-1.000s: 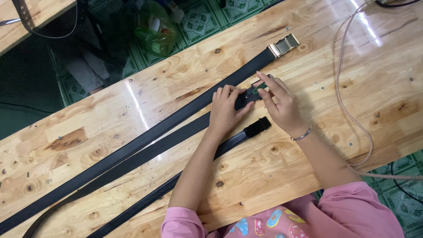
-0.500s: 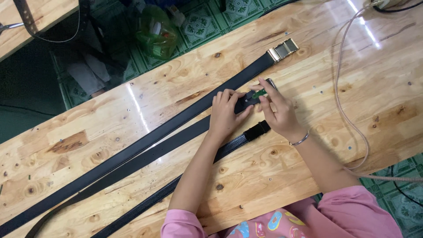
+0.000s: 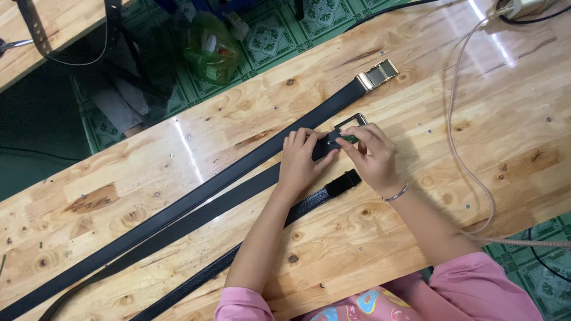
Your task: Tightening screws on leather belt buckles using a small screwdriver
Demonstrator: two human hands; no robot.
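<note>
- Left hand (image 3: 300,160): pressed flat on the end of the middle black belt (image 3: 196,220), fingers closed down over the strap, pinning it to the worktop (image 3: 476,107).
- Right hand (image 3: 372,157): fingers pinched narrow around a small green tool (image 3: 348,138), its tip touching the strap end just beside the left fingertips; a thin bracelet (image 3: 395,194) circles the wrist.
- Dark rectangular buckle frame (image 3: 352,120): lies at the strap end, just beyond both hands, on the far side from the person.
- Key relation: the held belt runs with its long axis diagonally, from the lower left up to the hands; its worked end sits between the two hands, the right hand nearer the buckle.
- Far belt (image 3: 250,160): parallel, just beyond the held one, ending in a gold-coloured buckle (image 3: 376,74).
- Near belt (image 3: 262,238): textured, parallel on the person's side, its dark end (image 3: 343,183) below the right hand.
- Pale cord (image 3: 455,137): loops across the worktop at the right.
- Hidden: the exact join of strap and frame is covered by fingers; the tool's kind cannot be made out; the belts' left ends are cut off.
</note>
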